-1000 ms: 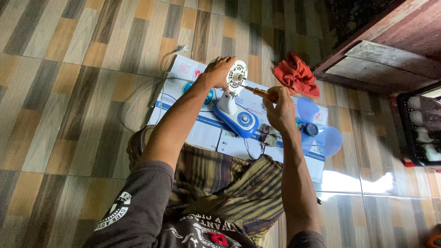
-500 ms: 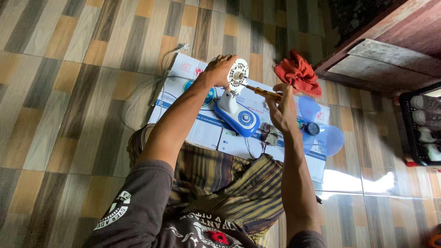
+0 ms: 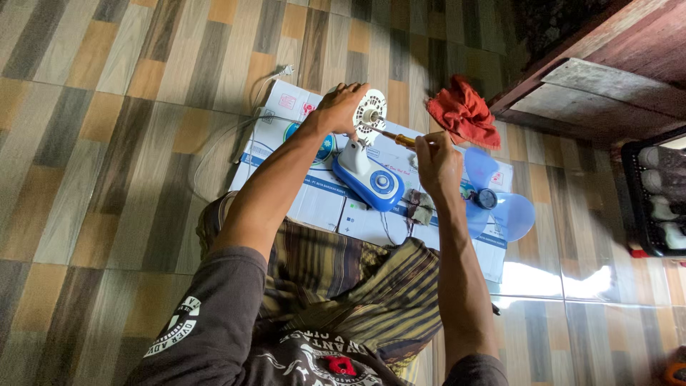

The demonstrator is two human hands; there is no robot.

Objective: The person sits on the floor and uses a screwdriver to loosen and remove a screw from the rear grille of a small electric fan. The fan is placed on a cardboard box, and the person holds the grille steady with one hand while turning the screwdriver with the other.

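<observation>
A small white and blue desk fan body (image 3: 366, 168) stands on flattened white cardboard (image 3: 314, 204) on the tiled floor. My left hand (image 3: 337, 109) grips the round white motor head (image 3: 371, 112) from the left. My right hand (image 3: 436, 159) is closed around a screwdriver (image 3: 394, 137) with an amber handle. Its metal tip points left and touches the front of the motor head.
A pale blue fan blade (image 3: 500, 204) lies on the cardboard right of my right hand. A crumpled red cloth (image 3: 464, 111) lies beyond it. A white power cord (image 3: 236, 136) trails left. Dark wooden furniture (image 3: 607, 71) and a black crate (image 3: 654, 196) stand at the right.
My right hand has shifted slightly and closed further over the screwdriver handle, so less of the handle shows. The left hand stays on the motor head.
</observation>
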